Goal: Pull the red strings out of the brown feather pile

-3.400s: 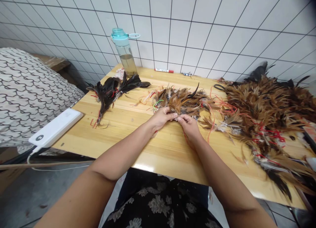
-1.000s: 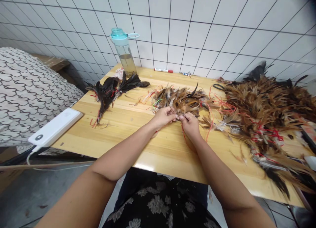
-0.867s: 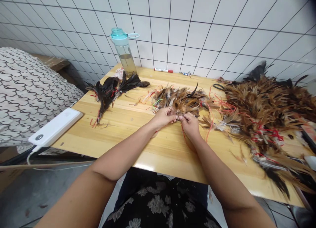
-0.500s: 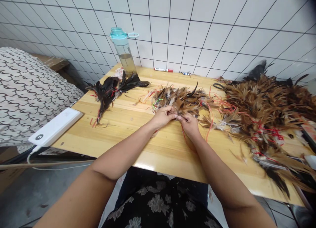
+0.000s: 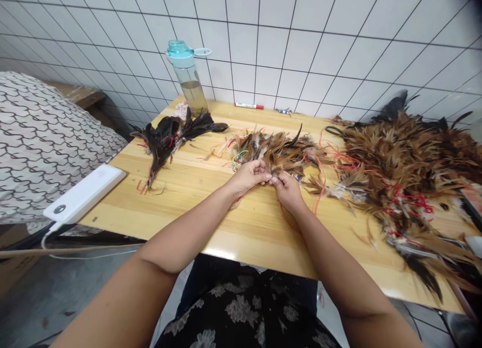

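Note:
My left hand (image 5: pixel 250 177) and my right hand (image 5: pixel 286 189) meet at the front edge of a heap of brown feathers (image 5: pixel 263 144). Thumbs and fingers of both are pinched, their tips almost touching. Whatever is between them is too small and covered to make out. Brown feathers lie right behind the fingertips. A thin red string (image 5: pixel 280 207) hangs beside my right hand, and a bit of red shows under my left wrist. Bright green string (image 5: pixel 238 158) lies on the heap, left of my hands.
Black feather bunches (image 5: pixel 161 137) lie at left on the wooden table (image 5: pixel 241 232). Behind them stands a water bottle (image 5: pixel 192 84). A white power bank (image 5: pixel 86 192) with a cable sits on the left edge. A marker (image 5: pixel 248 106) lies by the tiled wall. Brown feathers (image 5: pixel 395 157) and red string cover the right side.
My left fingers have lifted and curled slightly, and the fingertips have shifted a little. Both hands stay pinched at the same spot by the feathers.

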The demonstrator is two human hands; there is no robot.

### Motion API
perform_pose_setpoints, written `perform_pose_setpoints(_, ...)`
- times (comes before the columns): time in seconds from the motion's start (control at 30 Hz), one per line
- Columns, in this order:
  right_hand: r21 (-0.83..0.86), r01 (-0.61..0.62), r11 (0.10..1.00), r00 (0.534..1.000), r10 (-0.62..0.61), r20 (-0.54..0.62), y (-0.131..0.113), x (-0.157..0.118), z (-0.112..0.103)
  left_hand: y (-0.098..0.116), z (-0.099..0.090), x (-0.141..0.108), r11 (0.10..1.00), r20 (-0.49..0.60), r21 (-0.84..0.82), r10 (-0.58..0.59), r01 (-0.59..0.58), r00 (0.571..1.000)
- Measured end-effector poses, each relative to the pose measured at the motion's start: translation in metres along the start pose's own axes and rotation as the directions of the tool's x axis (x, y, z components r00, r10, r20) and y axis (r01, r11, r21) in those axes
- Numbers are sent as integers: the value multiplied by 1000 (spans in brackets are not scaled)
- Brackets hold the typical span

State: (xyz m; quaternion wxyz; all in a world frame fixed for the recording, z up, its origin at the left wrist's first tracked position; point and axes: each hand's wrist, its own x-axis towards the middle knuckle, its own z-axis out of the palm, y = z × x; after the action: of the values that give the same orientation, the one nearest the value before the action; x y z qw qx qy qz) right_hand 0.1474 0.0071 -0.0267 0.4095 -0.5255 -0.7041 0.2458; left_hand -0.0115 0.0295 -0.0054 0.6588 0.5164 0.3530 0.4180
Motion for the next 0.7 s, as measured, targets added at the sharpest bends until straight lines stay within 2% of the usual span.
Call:
perform_pose_setpoints(0.27, -71, 49, 996, 999, -48, 25, -2, -2, 0, -1, 1, 0, 995, -18, 99, 30, -28, 999)
perform_pose_setpoints(0.4, -65, 23, 998, 999, -26, -42, -3, 0, -7, -1, -4, 2, 945, -93, 307, 146, -111, 985)
perform_pose_setpoints(0.47, -58, -16, 998, 996, 11, -94, -2, 1, -13, 1, -6, 1, 847, -99, 505, 248, -166, 964)
perform_pose_setpoints(0.53, -44, -62, 997, 989, 56, -136, -1, 3, -18, 3, -6, 0, 707, -42, 676, 316, -206, 948)
perform_pose_setpoints(0.63, -14, -97, 995, 982, 93, -166, 0, 3, -20, 2, -1, -4, 533, 59, 814, 320, -231, 946)
perform_pose_setpoints(0.7, -5, -101, 995, 980, 99, -175, 0, 2, -19, -1, 3, -5, 440, 89, 870, 302, -221, 949)
